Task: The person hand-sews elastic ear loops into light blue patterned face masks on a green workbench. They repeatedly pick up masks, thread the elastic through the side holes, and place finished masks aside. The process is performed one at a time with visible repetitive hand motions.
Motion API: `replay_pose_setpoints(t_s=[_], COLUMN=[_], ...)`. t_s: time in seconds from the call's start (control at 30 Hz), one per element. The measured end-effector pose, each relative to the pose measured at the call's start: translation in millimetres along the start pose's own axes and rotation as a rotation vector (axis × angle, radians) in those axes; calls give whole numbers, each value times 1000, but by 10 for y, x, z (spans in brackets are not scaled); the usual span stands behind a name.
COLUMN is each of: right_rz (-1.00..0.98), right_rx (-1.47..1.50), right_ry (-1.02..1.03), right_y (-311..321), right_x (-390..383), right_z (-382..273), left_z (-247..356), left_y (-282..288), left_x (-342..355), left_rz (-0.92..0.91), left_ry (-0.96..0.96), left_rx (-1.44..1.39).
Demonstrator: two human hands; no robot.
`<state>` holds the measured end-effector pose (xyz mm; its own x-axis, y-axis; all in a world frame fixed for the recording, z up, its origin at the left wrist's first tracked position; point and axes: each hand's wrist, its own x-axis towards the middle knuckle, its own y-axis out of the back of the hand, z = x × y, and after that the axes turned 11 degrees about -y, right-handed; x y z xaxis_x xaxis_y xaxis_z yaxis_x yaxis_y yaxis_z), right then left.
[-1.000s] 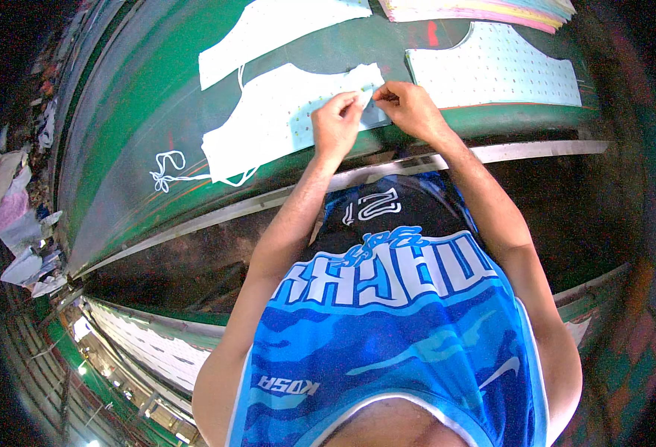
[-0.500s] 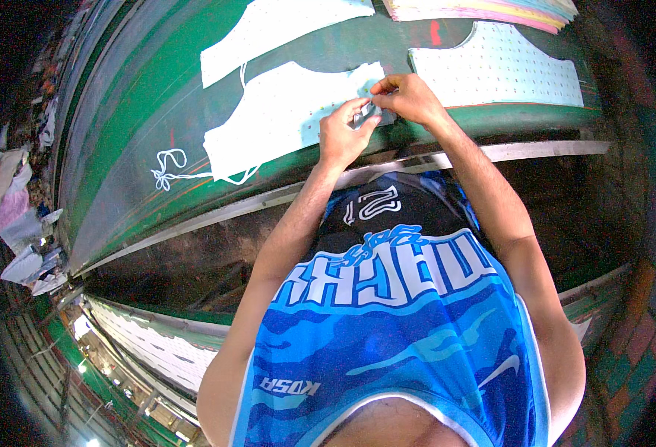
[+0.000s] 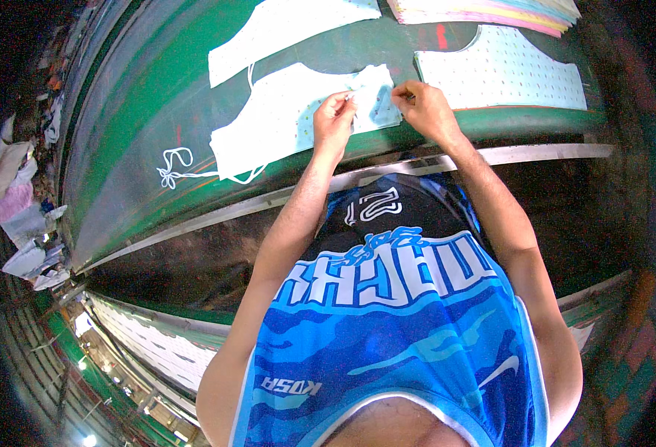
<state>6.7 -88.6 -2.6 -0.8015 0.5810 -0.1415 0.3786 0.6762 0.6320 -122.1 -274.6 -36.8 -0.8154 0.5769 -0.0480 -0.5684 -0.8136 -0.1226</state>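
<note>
A pale fabric piece (image 3: 283,112) with small printed dots lies on the green table, its right part rumpled and shadowed under my hands. Over that part, my left hand (image 3: 333,123) pinches thumb and fingertips together; a tiny white bit shows at the tips, too small to name. My right hand (image 3: 430,113) hovers by the piece's right edge, fingertips closed in a pinch; what they hold, if anything, cannot be made out. White cord (image 3: 171,167) lies looped at the left and runs under the fabric's lower edge.
A second pale fabric piece (image 3: 283,26) lies farther back. To the right rests a dotted cut stack (image 3: 506,71), with a pile of coloured sheets (image 3: 492,11) behind it. A metal rail (image 3: 521,153) edges the green table (image 3: 141,112). Scraps (image 3: 18,201) hang at far left.
My hands, close together at the fabric's right end before, have drawn apart: the left a little leftward, the right a little rightward. The view has shifted slightly.
</note>
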Motion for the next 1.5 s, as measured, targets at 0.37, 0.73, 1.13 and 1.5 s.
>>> replay_pose_setpoints(t_s=[0.37, 0.73, 1.13, 1.5], right_rz=[48, 19, 72, 124], right_rx=[-232, -225, 49, -85], right_ry=[-78, -57, -189, -267], right_y=[-224, -184, -5, 179], right_x=[111, 158, 49, 53], right_z=[-161, -181, -58, 190], left_z=[-102, -208, -99, -152], left_y=[207, 92, -109, -442], left_x=[107, 159, 175, 213], left_rz=[85, -4, -76, -137], left_ry=[68, 24, 35, -15], left_rx=[-421, -280, -291, -114])
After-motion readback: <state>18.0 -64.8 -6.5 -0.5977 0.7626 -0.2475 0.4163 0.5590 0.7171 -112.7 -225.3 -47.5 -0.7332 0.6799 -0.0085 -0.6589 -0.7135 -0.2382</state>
